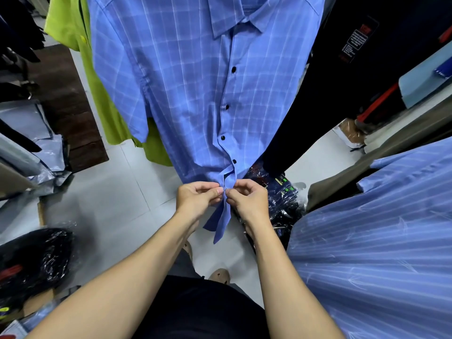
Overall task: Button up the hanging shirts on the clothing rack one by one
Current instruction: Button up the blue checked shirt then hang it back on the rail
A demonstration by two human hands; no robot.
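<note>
blue checked shirt (186, 94) hangs straight ahead in the head view, four black buttons (233, 69) fastened down its placket. left hand (198, 196) and right hand (249, 199) meet at the hem, each pinching one edge of the placket. lime green garment (73, 28) hangs behind, striped blue shirt (379, 241) at right.
</note>
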